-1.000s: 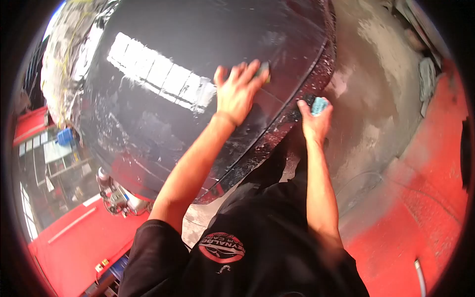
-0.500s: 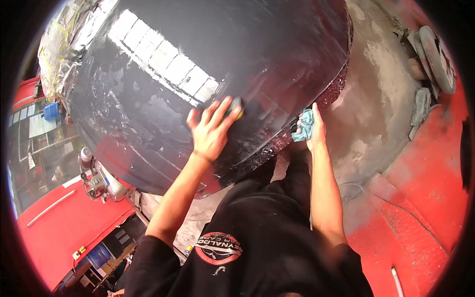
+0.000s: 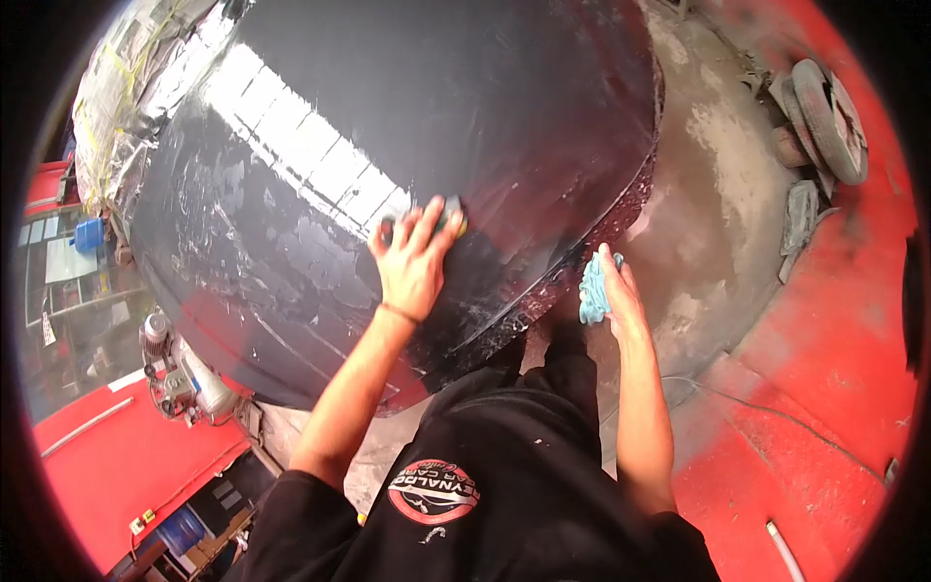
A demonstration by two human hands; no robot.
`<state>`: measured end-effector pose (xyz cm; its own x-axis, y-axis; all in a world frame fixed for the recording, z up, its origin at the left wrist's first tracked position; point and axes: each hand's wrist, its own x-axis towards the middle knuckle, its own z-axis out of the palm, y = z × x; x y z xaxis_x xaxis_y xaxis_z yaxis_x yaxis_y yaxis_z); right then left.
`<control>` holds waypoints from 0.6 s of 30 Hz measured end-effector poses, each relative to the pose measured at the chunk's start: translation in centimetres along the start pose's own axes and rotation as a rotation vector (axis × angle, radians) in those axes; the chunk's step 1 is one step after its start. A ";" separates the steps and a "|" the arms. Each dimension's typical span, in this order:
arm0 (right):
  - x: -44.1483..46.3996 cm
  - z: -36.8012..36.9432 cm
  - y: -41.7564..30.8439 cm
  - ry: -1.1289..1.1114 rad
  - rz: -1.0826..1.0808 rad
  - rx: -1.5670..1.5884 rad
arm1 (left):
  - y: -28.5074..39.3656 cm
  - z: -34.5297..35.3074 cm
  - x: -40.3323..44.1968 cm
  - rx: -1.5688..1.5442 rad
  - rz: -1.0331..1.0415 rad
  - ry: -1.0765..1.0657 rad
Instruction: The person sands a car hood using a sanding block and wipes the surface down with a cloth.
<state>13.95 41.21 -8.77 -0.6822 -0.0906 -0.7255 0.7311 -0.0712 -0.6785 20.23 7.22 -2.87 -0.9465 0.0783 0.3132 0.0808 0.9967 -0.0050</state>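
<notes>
A dark, wet, glossy car panel (image 3: 417,107) fills the upper middle, with white window reflections and scuffed patches on its left part. My left hand (image 3: 415,262) presses a small dark and yellow pad (image 3: 456,218) against the panel, fingers bent over it. Just off the panel's right edge, my right hand (image 3: 619,291) holds a crumpled light blue cloth (image 3: 593,289), its thumb and fingers closed round it.
Crumpled masking plastic (image 3: 112,107) covers the part at the upper left. A compressor (image 3: 179,373) stands at the lower left near a blue container (image 3: 88,235). Tyres (image 3: 829,121) lean at the right, and a cable (image 3: 776,412) crosses the red and grey floor.
Over the last second my left hand and the pad have moved down and left across the panel. My right hand with the cloth has moved lower, away from the panel's edge.
</notes>
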 end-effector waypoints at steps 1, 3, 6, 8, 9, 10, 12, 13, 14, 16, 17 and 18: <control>1.1 0.0 -0.6 0.002 -0.098 -0.045 | 0.1 0.4 -1.3 0.005 0.004 0.015; 0.0 5.3 -6.6 -0.073 -0.205 0.008 | 0.5 0.4 -0.2 -0.019 -0.012 0.004; 0.1 15.6 -14.8 -0.260 -0.524 0.037 | 1.1 1.3 0.9 -0.049 -0.028 0.051; -0.8 19.8 -17.5 -0.200 -0.772 -0.090 | 1.5 0.7 0.2 -0.020 -0.045 0.014; -1.5 20.3 -17.8 -0.137 -0.925 -0.175 | 1.5 0.2 -0.4 -0.005 -0.051 -0.004; -2.3 20.8 -18.2 -0.053 -1.073 -0.258 | 1.4 0.1 -1.3 0.004 -0.044 -0.034; -4.5 19.0 -16.1 -0.073 -0.974 -0.227 | 0.7 0.8 -0.7 -0.001 0.009 -0.005; -4.9 17.7 -14.1 -0.086 -0.892 -0.189 | 0.5 1.1 -0.2 -0.002 0.032 0.008; -3.8 16.0 -11.1 0.025 -0.893 -0.301 | 0.2 2.1 2.1 -0.016 0.039 0.042; -1.7 12.3 -5.5 0.226 -0.851 -0.509 | 0.9 2.1 10.9 0.017 -0.002 0.024; -1.2 10.7 -3.6 0.317 -0.810 -0.601 | 0.8 3.0 15.6 0.031 0.004 0.068; -0.7 9.3 -1.8 0.383 -0.801 -0.650 | 0.7 3.5 19.9 -0.024 0.017 0.082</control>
<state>13.22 32.18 -5.93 -0.9966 0.0712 0.0404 0.0079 0.5750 -0.8181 0.36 9.57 -0.02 -0.9163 0.0921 0.3899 0.1047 0.9944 0.0112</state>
